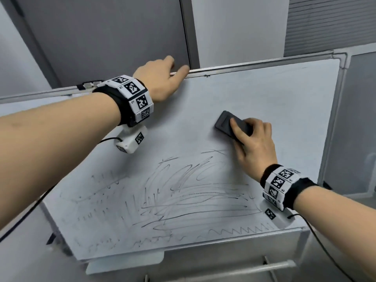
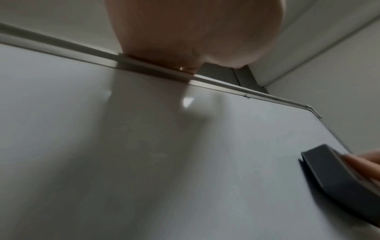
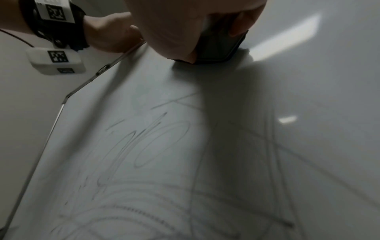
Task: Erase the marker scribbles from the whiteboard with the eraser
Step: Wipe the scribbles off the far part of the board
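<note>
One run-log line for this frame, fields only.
left hand: grips whiteboard top edge | right hand: holds eraser on board | scribbles: remain below eraser

Looks like an office or meeting room: a framed whiteboard (image 1: 264, 94) on a stand, grey wall panels (image 1: 101, 37), slatted blinds (image 1: 329, 23).

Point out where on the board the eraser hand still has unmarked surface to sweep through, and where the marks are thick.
On the whiteboard, bare surface runs between the top frame, where the left hand holds on, and the eraser in the right hand, and on toward the right edge. The scribbles crowd the lower half, down to the bottom edge.
</note>
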{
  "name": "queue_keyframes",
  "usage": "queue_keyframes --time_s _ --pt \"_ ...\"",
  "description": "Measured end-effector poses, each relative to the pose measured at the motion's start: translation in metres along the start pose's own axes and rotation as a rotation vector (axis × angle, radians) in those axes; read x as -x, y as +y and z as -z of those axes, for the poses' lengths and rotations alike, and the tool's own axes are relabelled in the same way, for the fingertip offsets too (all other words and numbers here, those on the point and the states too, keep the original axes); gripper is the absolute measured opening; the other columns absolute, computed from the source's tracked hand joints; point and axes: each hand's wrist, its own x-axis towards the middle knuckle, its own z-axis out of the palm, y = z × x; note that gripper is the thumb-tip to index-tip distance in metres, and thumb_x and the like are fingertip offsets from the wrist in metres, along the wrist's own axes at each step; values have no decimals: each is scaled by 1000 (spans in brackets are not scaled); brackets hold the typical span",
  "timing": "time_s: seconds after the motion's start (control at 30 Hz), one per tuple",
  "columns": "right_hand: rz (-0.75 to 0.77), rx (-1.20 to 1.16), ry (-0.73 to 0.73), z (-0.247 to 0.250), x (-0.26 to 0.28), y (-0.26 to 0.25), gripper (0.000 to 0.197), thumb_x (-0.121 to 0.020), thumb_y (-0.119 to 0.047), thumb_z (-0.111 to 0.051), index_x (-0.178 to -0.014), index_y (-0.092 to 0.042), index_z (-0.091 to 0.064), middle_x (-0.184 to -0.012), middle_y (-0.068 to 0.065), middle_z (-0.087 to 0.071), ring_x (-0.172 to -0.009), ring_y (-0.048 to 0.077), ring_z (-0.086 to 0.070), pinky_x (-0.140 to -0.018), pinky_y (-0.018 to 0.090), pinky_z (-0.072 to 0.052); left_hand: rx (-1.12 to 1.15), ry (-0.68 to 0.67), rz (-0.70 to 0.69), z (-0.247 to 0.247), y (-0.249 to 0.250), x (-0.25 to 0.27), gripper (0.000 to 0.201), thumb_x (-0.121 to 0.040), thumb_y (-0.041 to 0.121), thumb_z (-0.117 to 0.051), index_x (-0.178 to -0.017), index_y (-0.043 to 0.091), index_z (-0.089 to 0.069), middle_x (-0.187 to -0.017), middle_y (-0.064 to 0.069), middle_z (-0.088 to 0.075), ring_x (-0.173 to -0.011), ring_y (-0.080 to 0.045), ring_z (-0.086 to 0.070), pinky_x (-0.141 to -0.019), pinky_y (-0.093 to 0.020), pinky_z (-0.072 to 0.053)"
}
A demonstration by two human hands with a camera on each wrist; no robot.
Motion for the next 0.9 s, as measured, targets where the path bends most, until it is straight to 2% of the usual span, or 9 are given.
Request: queue_keyframes --time_s 0.2,0.27,0.33,0.5,0.57,0.67,0.7,0.83,0.9 --pt "241 -21 -193 -54 67 -33 68 -74 -2 -73 -135 -26 -57 -118 17 -55 -91 33 -43 -65 45 -50 -121 -34 -17 4 -37 24 73 -86 76 -19 -97 10 -48 -88 -5 -56 -82 -29 -49 -78 -41 -30" --pt "386 4 -327 -61 88 -41 73 -69 2 -69 -135 -26 -56 -113 15 -58 -85 30 -44 -62 39 -47 -109 -41 -34 4 -35 21 71 -86 77 -21 -95 11 -47 -87 -4 -56 -82 -30 -50 -78 -40 -31" --pt "453 5 -343 -57 74 -45 70 -70 3 -64 -134 -25 -58 -111 16 -58 -84 30 -44 -62 39 -47 -103 -50 -30 3 -33 19 67 -88 76 -23 -93 13 -46 -87 -3 -56 -82 -30 -50 -79 -40 -31" --pt "67 -51 -23 -35 -11 -59 55 -84 -10 -66 -136 -25 -59 -115 16 -52 -95 31 -40 -66 35 -41 -108 -22 -40 0 -29 18 63 -91 74 -27 -95 14 -46 -88 -3 -55 -82 -29 -48 -77 -40 -29" --pt "135 -33 -101 -45 25 -55 61 -80 -5 -67 -137 -25 -58 -114 15 -52 -93 31 -40 -66 37 -45 -113 -27 -35 -1 -29 17 63 -89 74 -27 -95 14 -46 -88 -3 -55 -82 -30 -48 -77 -40 -30" --pt "338 87 -416 -47 106 -29 84 -66 4 -71 -137 -34 -50 -115 10 -55 -89 30 -43 -61 42 -51 -113 -14 -30 -1 -35 17 63 -87 73 -26 -95 14 -46 -86 -3 -56 -82 -31 -50 -77 -39 -30" --pt "349 100 -416 -39 105 -16 86 -65 5 -73 -137 -35 -49 -116 11 -55 -89 31 -44 -62 42 -51 -116 -7 -31 -1 -36 17 62 -88 73 -27 -95 14 -46 -85 -3 -56 -81 -31 -50 -77 -39 -31" --pt "-19 56 7 -1 26 17 52 -84 -7 -62 -134 -21 -58 -122 21 -53 -102 42 -45 -83 42 -42 -117 -3 -50 -5 -28 15 59 -90 71 -30 -95 14 -47 -77 0 -51 -80 -31 -51 -77 -39 -31" --pt "-80 34 57 -3 24 12 50 -84 -6 -59 -133 -18 -60 -122 22 -51 -105 42 -44 -85 41 -41 -115 -4 -49 -5 -25 14 60 -89 72 -30 -95 14 -47 -78 0 -52 -80 -31 -51 -76 -39 -32"
